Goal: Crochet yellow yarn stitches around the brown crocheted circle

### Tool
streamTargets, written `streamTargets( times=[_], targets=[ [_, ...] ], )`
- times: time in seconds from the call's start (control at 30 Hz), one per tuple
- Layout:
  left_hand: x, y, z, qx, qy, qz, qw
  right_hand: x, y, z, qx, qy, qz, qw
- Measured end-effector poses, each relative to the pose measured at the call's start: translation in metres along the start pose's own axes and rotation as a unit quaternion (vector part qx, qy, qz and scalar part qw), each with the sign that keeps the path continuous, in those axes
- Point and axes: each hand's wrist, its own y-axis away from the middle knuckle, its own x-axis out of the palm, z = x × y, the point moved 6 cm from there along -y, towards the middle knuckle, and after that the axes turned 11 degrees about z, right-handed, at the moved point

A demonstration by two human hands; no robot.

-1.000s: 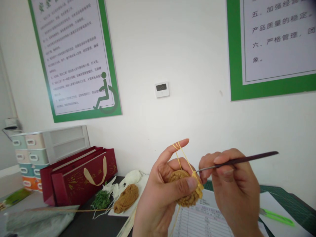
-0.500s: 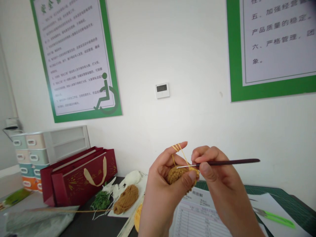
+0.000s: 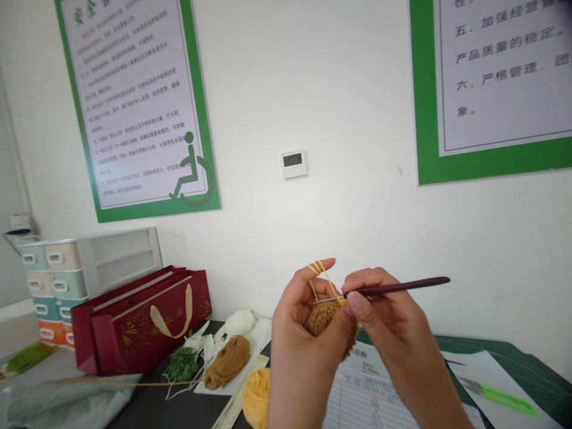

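Observation:
My left hand [image 3: 308, 333] pinches a brown crocheted piece [image 3: 322, 317] between thumb and fingers. Yellow yarn [image 3: 318, 268] wraps the raised index finger and runs down to the work. In my right hand [image 3: 388, 316] is a crochet hook [image 3: 402, 287] with a dark handle, gripped between thumb and fingers. Its thin metal tip points left, across the top of the brown piece, and meets the yellow yarn there. Both hands are close together above a printed sheet [image 3: 357, 393]. Part of the brown piece is hidden behind my left thumb.
At left stand a dark red gift bag [image 3: 147, 322] and a drawer unit [image 3: 120, 253]. Brown yarn [image 3: 227, 361], a yellow ball [image 3: 255, 398] and green yarn [image 3: 182, 364] lie beside my left forearm. Green-handled scissors [image 3: 504, 397] rest at right on white paper near a green cutting mat [image 3: 527, 369].
My right hand and the hook have shifted left, and the handle now tilts up more to the right. My left hand has moved slightly right, uncovering more of the yellow ball.

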Motion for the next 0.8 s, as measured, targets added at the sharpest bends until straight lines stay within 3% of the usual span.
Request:
streamTargets(
  times=[0.13, 0.3, 0.4, 0.8],
  targets=[
    [0.002, 0.0, 0.0, -0.005, 0.002, 0.017, 1.0, 0.001, -0.001, -0.002, 0.029, -0.014, 0.028, 0.999],
    [0.001, -0.001, 0.0, -0.021, 0.038, 0.073, 0.996, -0.009, -0.001, 0.0, 0.032, -0.014, -0.047, 0.998],
    [-0.003, -0.003, 0.001, -0.036, 0.063, 0.094, 0.993, -0.012, -0.001, 0.0, 0.036, -0.003, -0.061, 0.997],
    [-0.018, -0.006, 0.003, -0.039, 0.043, 0.109, 0.992, -0.013, 0.0, -0.011, 0.067, -0.051, -0.028, 0.996]
  ],
)
